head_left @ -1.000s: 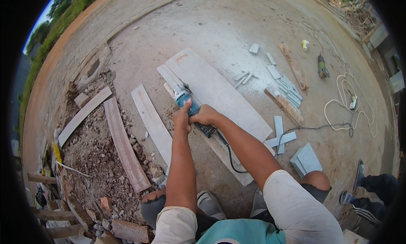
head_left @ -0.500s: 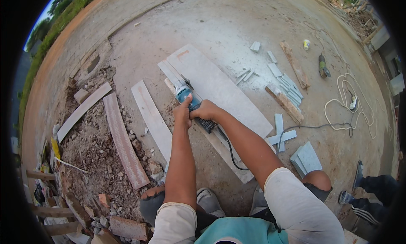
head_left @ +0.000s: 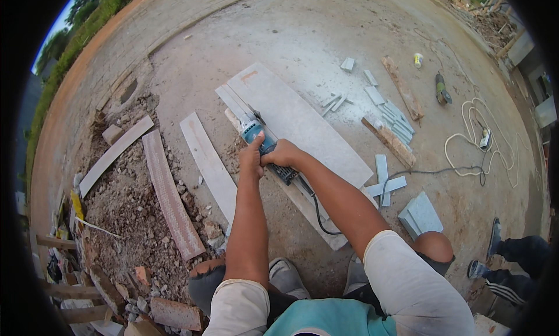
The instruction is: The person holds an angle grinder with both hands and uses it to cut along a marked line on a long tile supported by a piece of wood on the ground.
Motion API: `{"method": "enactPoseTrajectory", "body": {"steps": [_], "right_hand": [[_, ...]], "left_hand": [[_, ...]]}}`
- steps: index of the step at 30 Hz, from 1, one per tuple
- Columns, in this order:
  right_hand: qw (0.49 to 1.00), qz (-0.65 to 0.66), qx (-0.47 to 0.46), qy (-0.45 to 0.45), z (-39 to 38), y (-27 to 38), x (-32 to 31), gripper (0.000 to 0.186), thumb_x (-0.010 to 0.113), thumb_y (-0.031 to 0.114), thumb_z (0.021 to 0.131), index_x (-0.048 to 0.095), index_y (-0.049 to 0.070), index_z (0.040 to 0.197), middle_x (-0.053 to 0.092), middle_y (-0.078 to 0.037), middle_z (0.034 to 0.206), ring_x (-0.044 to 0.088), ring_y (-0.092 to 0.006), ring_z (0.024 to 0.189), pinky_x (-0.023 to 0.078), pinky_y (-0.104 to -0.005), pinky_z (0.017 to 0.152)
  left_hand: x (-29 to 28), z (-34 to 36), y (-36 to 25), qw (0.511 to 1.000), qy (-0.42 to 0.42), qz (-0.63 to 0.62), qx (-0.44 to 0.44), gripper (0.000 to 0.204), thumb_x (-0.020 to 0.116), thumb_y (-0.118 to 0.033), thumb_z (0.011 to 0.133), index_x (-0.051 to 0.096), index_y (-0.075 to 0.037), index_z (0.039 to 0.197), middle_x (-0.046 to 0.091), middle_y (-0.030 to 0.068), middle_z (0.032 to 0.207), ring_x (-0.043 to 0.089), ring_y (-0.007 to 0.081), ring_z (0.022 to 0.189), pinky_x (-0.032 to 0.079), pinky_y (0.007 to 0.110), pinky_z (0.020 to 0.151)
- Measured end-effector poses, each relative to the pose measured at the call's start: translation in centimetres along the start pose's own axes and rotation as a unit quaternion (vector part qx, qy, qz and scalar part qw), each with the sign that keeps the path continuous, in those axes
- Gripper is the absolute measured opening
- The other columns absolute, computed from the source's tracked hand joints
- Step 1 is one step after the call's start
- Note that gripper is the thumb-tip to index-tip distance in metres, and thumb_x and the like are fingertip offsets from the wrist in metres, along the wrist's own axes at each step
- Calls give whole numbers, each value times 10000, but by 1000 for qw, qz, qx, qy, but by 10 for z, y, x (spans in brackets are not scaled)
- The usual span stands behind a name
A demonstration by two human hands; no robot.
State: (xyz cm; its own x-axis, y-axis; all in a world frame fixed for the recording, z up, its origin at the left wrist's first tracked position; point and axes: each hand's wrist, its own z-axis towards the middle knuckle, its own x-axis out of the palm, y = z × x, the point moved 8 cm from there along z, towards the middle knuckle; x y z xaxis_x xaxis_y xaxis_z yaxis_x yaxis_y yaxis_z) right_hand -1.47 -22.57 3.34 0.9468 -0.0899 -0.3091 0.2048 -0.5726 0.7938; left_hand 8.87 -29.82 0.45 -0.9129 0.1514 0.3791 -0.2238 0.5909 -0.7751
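Note:
Both of my hands grip a blue angle grinder (head_left: 253, 130) that rests along a long pale stone slab (head_left: 308, 123). My left hand (head_left: 251, 158) is closed on the grinder's body from the left. Just to its right, my right hand (head_left: 281, 154) wraps round the rear part of the body. The grinder's disc sits at a long straight line between the wide slab and a narrow strip along its left side. I cannot tell how deep the disc sits. A dark power cord (head_left: 318, 211) runs from the grinder's back end under my right forearm.
Loose stone strips (head_left: 211, 161) lie left, beside rubble (head_left: 125, 202). Right of the slab are cut stone pieces (head_left: 396, 122), wooden boards (head_left: 402, 87), stacked tiles (head_left: 420, 215), a second grinder (head_left: 442, 89) and a coiled cable (head_left: 466, 138). Another person's legs (head_left: 512, 272) show at right.
The view has shifted very slightly. My hands stay closed on the grinder, which keeps nearly the same place on the slab.

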Motion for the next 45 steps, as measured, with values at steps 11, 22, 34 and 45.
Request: {"method": "enactPoseTrajectory", "body": {"steps": [11, 22, 34, 45], "right_hand": [[1000, -10, -8, -6, -6, -2, 2, 531, 805, 328, 558, 700, -93, 866, 687, -191, 861, 657, -271, 783, 501, -332, 712], [1000, -12, 5, 5, -2, -7, 0, 543, 804, 344, 556, 705, -87, 870, 688, -202, 877, 660, -276, 802, 503, -332, 726], [1000, 15, 0, 5, -7, -3, -1, 563, 819, 341, 556, 701, -97, 888, 685, -206, 888, 660, -274, 808, 504, -333, 734], [1000, 4, 2, 0, -25, -14, -1, 555, 812, 335, 556, 699, -92, 892, 684, -207, 886, 657, -278, 803, 502, -338, 739]], "left_hand": [[-8, 3, 9, 1000, 1, 22, -14, 462, 781, -227, 824, 567, 21, 1149, 650, 123, 1000, 670, 258, 842, 561, 395, 747], [-1, -3, 6, 1000, -15, 13, -4, 441, 818, -222, 780, 624, 86, 1030, 654, 137, 964, 663, 238, 801, 550, 372, 699], [-2, -2, 6, 1000, -17, 7, -14, 426, 795, -188, 805, 600, 81, 1072, 658, 143, 981, 669, 252, 801, 560, 380, 704], [-2, -20, 16, 1000, -16, 15, 1, 412, 816, -208, 783, 633, 90, 1000, 658, 138, 944, 662, 232, 771, 550, 368, 681]]}}
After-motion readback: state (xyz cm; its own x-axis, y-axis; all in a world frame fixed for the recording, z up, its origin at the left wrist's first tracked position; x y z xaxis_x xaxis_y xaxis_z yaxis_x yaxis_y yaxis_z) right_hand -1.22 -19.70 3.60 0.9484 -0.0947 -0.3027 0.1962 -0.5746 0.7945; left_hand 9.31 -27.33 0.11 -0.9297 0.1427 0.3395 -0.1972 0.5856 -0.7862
